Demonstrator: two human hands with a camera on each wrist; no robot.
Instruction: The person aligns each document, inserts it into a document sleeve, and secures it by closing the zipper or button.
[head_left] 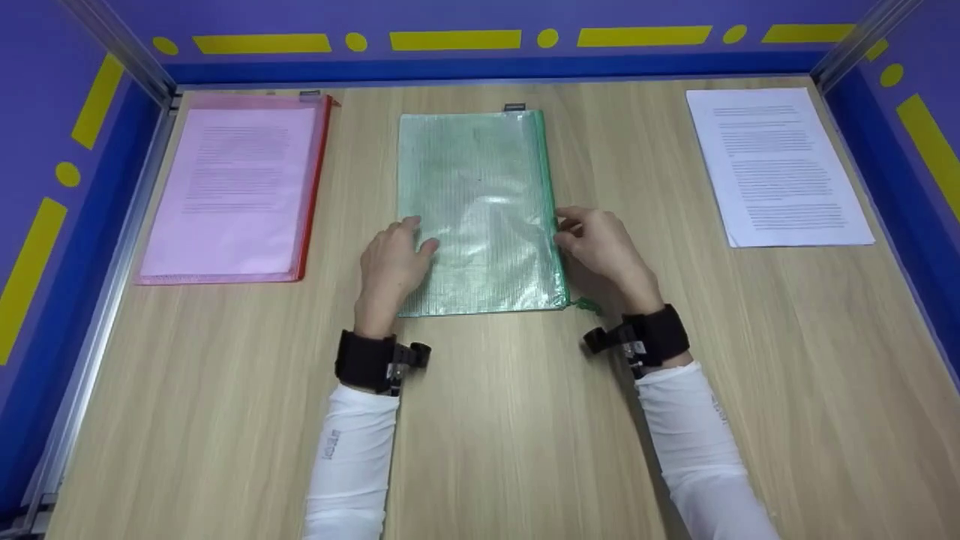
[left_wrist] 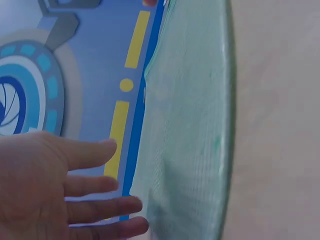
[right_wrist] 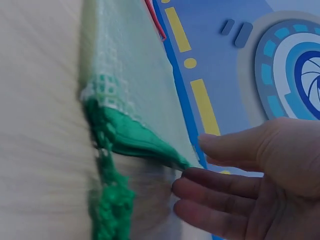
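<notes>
A translucent green mesh zip pouch (head_left: 480,187) lies flat on the table with its green zipped edge on the right. My left hand (head_left: 391,262) is at its left edge, thumb and fingers spread apart; the left wrist view shows nothing held in the hand (left_wrist: 45,190). At the zipped edge is my right hand (head_left: 604,240), fingers slightly bent. In the right wrist view the fingertips of this hand (right_wrist: 240,180) meet the green zip band (right_wrist: 140,135), while the thumb stands apart from them. A green cord (right_wrist: 115,205) hangs off the pouch's near right corner.
A pink zip pouch (head_left: 232,187) with a red edge and printed paper inside lies at the left. Printed white sheets (head_left: 780,169) are stacked at the right. Blue panels with yellow marks (head_left: 454,40) border the wooden table (head_left: 495,420) at the back and sides.
</notes>
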